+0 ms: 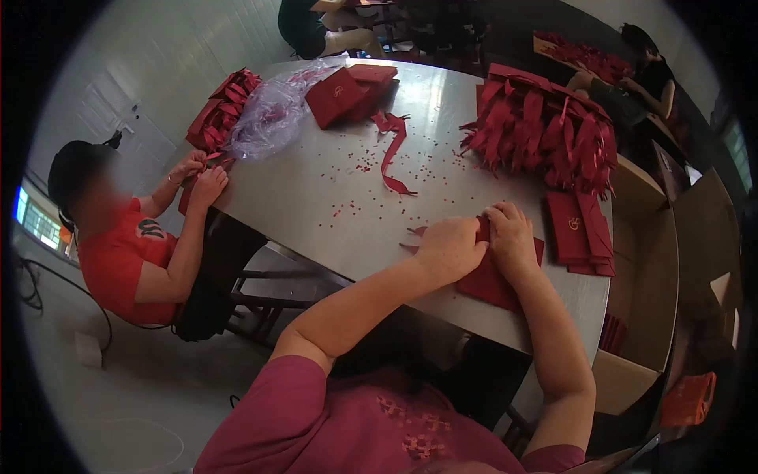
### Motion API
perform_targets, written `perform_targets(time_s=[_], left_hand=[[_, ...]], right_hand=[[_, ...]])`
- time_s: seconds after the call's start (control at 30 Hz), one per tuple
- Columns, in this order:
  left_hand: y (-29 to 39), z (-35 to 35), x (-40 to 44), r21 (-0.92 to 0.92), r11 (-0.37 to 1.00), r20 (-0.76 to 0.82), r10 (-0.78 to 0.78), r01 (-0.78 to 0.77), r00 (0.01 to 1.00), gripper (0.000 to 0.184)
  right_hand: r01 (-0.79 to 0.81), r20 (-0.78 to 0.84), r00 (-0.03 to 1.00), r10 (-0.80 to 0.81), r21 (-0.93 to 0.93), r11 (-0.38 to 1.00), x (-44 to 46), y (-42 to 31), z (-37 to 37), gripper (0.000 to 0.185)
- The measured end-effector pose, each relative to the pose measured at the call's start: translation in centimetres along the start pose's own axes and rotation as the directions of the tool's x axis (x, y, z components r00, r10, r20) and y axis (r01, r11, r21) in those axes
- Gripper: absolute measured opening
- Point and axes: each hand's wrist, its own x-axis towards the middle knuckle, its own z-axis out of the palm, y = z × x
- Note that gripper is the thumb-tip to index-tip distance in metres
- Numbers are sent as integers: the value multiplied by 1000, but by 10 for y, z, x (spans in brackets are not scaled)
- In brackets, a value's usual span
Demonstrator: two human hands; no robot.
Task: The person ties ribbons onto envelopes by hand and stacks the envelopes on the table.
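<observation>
A dark red paper gift bag [491,286] lies flat on the metal table near its front edge, under both my hands. My left hand [452,250] is closed at the upper left of the bag, with fingers curled and thumb pressed on it. Close beside it, my right hand [512,238] bends its fingers over the top of the bag. What the fingertips pinch is partly hidden. Red ribbon ends [415,237] stick out left of my left hand. To the right lies a small stack of red bags [578,233] with a gold emblem.
A big pile of ribboned red bags [545,118] stands at the back right. Red scraps and a loose ribbon [387,162] lie mid-table, with clear plastic wrap [272,118] behind. An open cardboard box [643,276] stands right. A co-worker [130,245] handles red material at left.
</observation>
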Motion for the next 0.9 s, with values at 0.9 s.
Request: perform_targets(time_s=[0.9], left_hand=[[71, -78, -24, -502, 626, -561, 290, -597, 775, 5]], right_hand=[[53, -105, 932, 347, 986, 155, -8, -61, -91, 27]])
